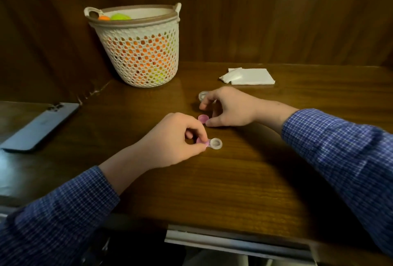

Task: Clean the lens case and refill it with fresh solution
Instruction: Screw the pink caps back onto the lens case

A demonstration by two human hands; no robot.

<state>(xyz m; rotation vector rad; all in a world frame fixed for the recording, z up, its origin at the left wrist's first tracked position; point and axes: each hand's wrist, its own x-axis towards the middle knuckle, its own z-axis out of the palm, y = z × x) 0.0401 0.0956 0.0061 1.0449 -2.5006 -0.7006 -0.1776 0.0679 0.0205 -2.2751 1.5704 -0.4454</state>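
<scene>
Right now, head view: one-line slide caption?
Left hand pinches lens case; right hand holds pink cap.

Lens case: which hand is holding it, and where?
The left hand pinches the lens case at its pink end; the clear well sticks out free. The right hand touches a pink cap.

On the table [244,180] the lens case [214,144] lies near the middle, and the left hand [170,140] holds its left end. Just behind it a loose cap [203,118] lies under the right hand [229,108]. A second cap [203,95] lies behind this hand, at its fingers. Further back and to the right are folded tissues [248,76]. The basket [138,49] stands behind on the left, with balls [119,17] in it. A phone [40,126] lies at the far left.
</scene>
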